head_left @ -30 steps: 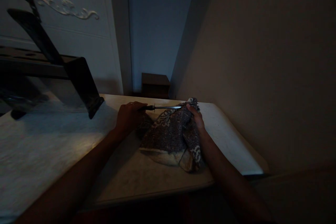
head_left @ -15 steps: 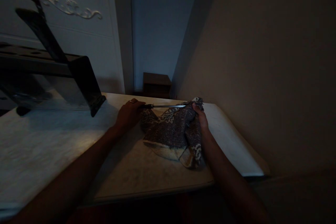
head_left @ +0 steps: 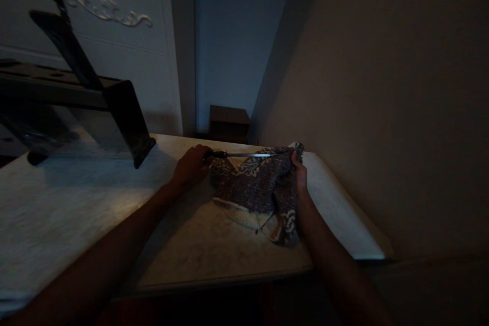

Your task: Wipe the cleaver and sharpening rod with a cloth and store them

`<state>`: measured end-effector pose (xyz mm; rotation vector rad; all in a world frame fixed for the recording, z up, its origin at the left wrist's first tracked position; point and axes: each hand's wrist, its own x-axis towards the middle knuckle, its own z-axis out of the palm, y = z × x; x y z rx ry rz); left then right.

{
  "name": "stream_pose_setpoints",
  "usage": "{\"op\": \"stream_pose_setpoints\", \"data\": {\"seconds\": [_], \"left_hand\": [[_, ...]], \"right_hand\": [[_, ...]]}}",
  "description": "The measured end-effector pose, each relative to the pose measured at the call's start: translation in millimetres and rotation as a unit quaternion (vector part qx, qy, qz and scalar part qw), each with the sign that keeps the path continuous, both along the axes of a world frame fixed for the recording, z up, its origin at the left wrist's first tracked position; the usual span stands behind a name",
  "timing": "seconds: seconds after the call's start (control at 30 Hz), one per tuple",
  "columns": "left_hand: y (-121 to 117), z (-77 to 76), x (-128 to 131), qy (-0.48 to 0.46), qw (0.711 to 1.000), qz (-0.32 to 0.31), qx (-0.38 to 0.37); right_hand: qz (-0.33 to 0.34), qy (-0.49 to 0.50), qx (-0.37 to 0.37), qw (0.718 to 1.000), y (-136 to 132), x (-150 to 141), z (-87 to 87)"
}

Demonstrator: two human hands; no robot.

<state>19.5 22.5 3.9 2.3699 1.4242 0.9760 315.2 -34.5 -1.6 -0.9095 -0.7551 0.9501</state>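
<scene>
My left hand (head_left: pixel 193 167) is wrapped around the dark handle of a slim, shiny metal-shafted tool (head_left: pixel 248 155), held level and pointing right. The exact kind of tool cannot be made out in the dim light. A brown towel-like cloth (head_left: pixel 252 183) with cream patterns lies bunched beneath the shaft. Its far right part is gripped by my right hand (head_left: pixel 300 170), thumb on top and the other fingers hidden behind the folds. The shaft's far end meets the cloth near that thumb, and its tip is hard to see.
A pale marbled tabletop (head_left: pixel 183 249) lies under both hands, its right edge close to a brown wall (head_left: pixel 374 112). On the left stands a dark rack (head_left: pixel 126 117) with glassy panels. Farther back are a white decorated door (head_left: pixel 122 61) and a small brown cabinet (head_left: pixel 229 114).
My right hand and the gripped part of the cloth have shifted slightly right. The left hand still holds the tool in nearly the same place. The whole view has drifted a little.
</scene>
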Motion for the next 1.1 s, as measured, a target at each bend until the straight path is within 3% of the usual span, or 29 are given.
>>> {"op": "stream_pose_setpoints", "data": {"seconds": [0.2, 0.33, 0.5, 0.7, 0.87, 0.97, 1.1], "left_hand": [[5.7, -7.1, -3.8, -0.051, 0.998, 0.000, 0.029], [4.1, -6.5, -5.2, -0.076, 0.997, -0.003, 0.033], [2.7, -7.1, -4.1, -0.117, 0.993, -0.016, -0.008], [-4.9, -7.0, 5.1, -0.214, 0.969, -0.025, -0.125], [-23.2, -1.4, 20.0, -0.329, 0.912, -0.095, -0.224], [-35.9, 1.2, 30.1, -0.366, 0.886, -0.099, -0.268], [-48.9, 4.2, 38.4, -0.354, 0.890, -0.089, -0.273]], "right_hand": [[0.022, 0.080, -0.036, 0.996, -5.6, -2.8, 9.5], [0.085, 0.105, -0.073, 0.988, -8.9, -11.3, 14.4], [0.044, 0.145, -0.074, 0.986, -8.0, -12.6, 12.1], [0.075, 0.118, -0.055, 0.989, -3.5, -23.3, 7.9], [0.048, 0.032, -0.016, 0.998, -5.5, -39.4, 11.6], [0.079, -0.013, -0.021, 0.997, -14.6, -51.8, 15.0], [0.094, -0.050, -0.029, 0.994, -25.8, -66.1, 18.1]]}}
